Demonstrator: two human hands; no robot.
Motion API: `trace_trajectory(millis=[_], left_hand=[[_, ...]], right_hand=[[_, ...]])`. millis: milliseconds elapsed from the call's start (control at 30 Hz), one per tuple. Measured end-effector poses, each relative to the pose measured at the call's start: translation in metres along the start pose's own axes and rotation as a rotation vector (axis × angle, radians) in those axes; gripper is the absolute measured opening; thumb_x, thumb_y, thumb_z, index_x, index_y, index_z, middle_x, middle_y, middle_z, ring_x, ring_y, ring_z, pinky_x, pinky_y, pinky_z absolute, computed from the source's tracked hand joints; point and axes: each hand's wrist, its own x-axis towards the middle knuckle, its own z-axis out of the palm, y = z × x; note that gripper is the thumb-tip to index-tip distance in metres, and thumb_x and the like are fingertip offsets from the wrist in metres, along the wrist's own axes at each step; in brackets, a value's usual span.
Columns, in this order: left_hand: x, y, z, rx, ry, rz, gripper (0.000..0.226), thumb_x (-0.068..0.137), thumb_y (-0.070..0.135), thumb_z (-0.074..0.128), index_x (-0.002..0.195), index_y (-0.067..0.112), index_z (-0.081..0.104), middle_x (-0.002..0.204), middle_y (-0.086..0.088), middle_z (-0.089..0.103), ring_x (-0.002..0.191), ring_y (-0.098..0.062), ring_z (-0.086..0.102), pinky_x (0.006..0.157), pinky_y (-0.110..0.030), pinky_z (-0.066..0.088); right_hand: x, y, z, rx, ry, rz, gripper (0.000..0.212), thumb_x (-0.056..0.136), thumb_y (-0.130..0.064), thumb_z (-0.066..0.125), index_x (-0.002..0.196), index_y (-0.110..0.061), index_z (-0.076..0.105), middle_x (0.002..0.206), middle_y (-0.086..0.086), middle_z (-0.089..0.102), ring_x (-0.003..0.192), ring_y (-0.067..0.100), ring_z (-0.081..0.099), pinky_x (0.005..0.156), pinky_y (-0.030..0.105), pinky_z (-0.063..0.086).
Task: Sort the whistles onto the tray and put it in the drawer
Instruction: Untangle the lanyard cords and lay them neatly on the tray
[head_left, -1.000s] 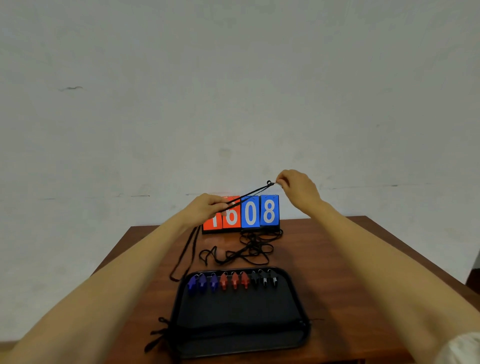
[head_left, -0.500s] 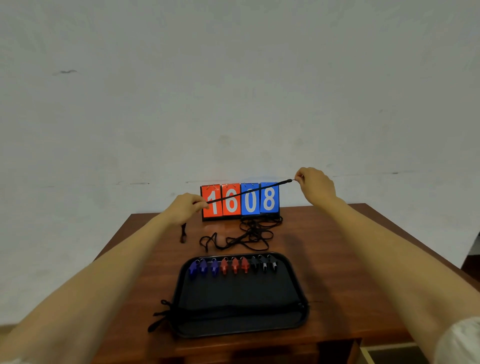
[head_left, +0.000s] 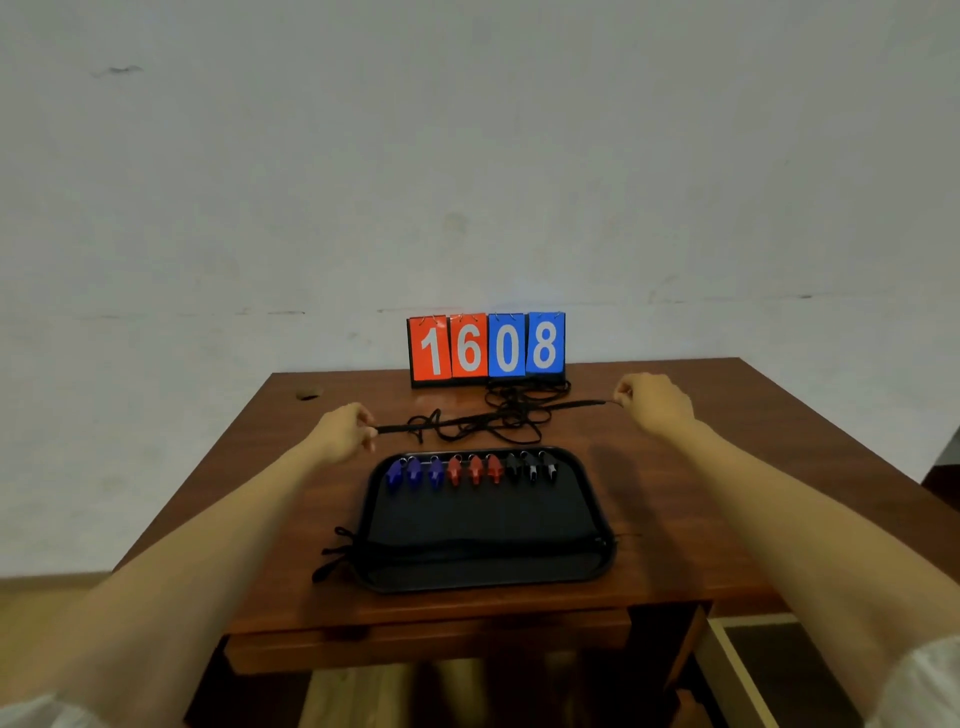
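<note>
A black tray lies on the wooden table. Along its far edge stands a row of whistles: three blue, three red, three black. Folded black lanyards lie across the tray's near part, their ends hanging over its left rim. My left hand and my right hand each pinch one end of a black lanyard, stretched straight and low just behind the tray. It crosses a tangled pile of black lanyards.
A flip scoreboard reading 1608 stands at the table's back edge against the wall. A drawer stands pulled out below the table at the lower right. A small dark mark sits at the table's back left.
Both hands have come down from in front of the scoreboard to just above the table behind the tray, and moved further apart, keeping the lanyard taut.
</note>
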Motion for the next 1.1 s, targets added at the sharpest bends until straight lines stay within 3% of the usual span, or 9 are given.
trace_trajectory(millis=[100, 167, 333, 400, 533, 667, 833, 967, 1100], left_hand=[[-0.009, -0.020, 0.014, 0.000, 0.029, -0.058, 0.017, 0.089, 0.023, 0.065, 0.081, 0.013, 0.053, 0.073, -0.002, 0.067, 0.065, -0.014, 0.054, 0.065, -0.029, 0.041], [-0.015, -0.032, 0.022, 0.003, 0.024, -0.095, 0.019, 0.085, 0.024, 0.069, 0.075, 0.014, 0.056, 0.074, -0.003, 0.068, 0.071, -0.017, 0.058, 0.067, -0.028, 0.041], [-0.026, -0.053, 0.038, 0.039, 0.040, -0.187, 0.013, 0.091, 0.017, 0.059, 0.084, 0.011, 0.067, 0.090, -0.009, 0.065, 0.089, -0.027, 0.058, 0.076, -0.034, 0.046], [-0.031, -0.059, 0.044, 0.050, 0.044, -0.206, 0.015, 0.093, 0.016, 0.056, 0.090, 0.009, 0.069, 0.092, -0.008, 0.063, 0.088, -0.026, 0.058, 0.075, -0.035, 0.048], [-0.040, -0.065, 0.052, 0.056, 0.051, -0.214, 0.012, 0.090, 0.019, 0.062, 0.079, 0.013, 0.063, 0.089, -0.009, 0.065, 0.081, -0.025, 0.059, 0.068, -0.036, 0.050], [-0.049, -0.071, 0.057, 0.094, 0.055, -0.219, 0.013, 0.088, 0.023, 0.064, 0.079, 0.015, 0.059, 0.088, -0.008, 0.065, 0.084, -0.027, 0.061, 0.074, -0.038, 0.054], [-0.055, -0.079, 0.060, 0.116, 0.044, -0.216, 0.013, 0.087, 0.028, 0.065, 0.079, 0.020, 0.059, 0.090, -0.006, 0.067, 0.087, -0.027, 0.062, 0.079, -0.038, 0.054], [-0.057, -0.081, 0.062, 0.115, 0.036, -0.206, 0.015, 0.086, 0.032, 0.066, 0.074, 0.023, 0.060, 0.089, -0.003, 0.068, 0.087, -0.025, 0.061, 0.081, -0.037, 0.052], [-0.058, -0.082, 0.063, 0.116, 0.038, -0.197, 0.017, 0.085, 0.035, 0.066, 0.072, 0.025, 0.061, 0.089, -0.001, 0.068, 0.089, -0.025, 0.061, 0.086, -0.038, 0.050]], right_hand=[[-0.017, 0.011, 0.018, 0.044, -0.108, 0.043, 0.016, 0.095, -0.019, 0.052, 0.092, -0.017, 0.067, 0.099, 0.008, 0.069, 0.088, 0.029, 0.064, 0.074, 0.036, 0.050], [-0.029, 0.016, 0.028, 0.082, -0.159, 0.059, 0.012, 0.093, -0.019, 0.055, 0.087, -0.019, 0.065, 0.094, 0.005, 0.069, 0.087, 0.026, 0.065, 0.076, 0.036, 0.052], [-0.054, 0.024, 0.052, 0.132, -0.258, 0.092, 0.010, 0.091, -0.016, 0.058, 0.084, -0.013, 0.064, 0.080, -0.004, 0.064, 0.080, 0.021, 0.062, 0.067, 0.033, 0.049], [-0.060, 0.026, 0.059, 0.139, -0.294, 0.113, 0.013, 0.092, -0.014, 0.055, 0.084, -0.011, 0.066, 0.073, -0.009, 0.061, 0.070, 0.015, 0.059, 0.061, 0.029, 0.046], [-0.071, 0.026, 0.068, 0.129, -0.327, 0.136, 0.017, 0.093, -0.013, 0.053, 0.079, -0.013, 0.061, 0.065, -0.013, 0.055, 0.060, 0.010, 0.052, 0.052, 0.026, 0.041], [-0.078, 0.027, 0.076, 0.131, -0.346, 0.145, 0.018, 0.092, -0.013, 0.055, 0.075, -0.014, 0.061, 0.066, -0.013, 0.057, 0.070, 0.015, 0.058, 0.063, 0.029, 0.046], [-0.084, 0.027, 0.083, 0.132, -0.384, 0.139, 0.016, 0.091, -0.016, 0.060, 0.075, -0.013, 0.059, 0.068, -0.007, 0.059, 0.071, 0.017, 0.057, 0.063, 0.030, 0.045], [-0.085, 0.028, 0.085, 0.114, -0.372, 0.141, 0.020, 0.090, -0.018, 0.062, 0.070, -0.016, 0.058, 0.083, 0.005, 0.068, 0.076, 0.023, 0.060, 0.063, 0.032, 0.046], [-0.086, 0.027, 0.085, 0.089, -0.344, 0.139, 0.020, 0.092, -0.015, 0.057, 0.072, -0.016, 0.059, 0.091, 0.007, 0.071, 0.073, 0.022, 0.060, 0.061, 0.032, 0.045]])
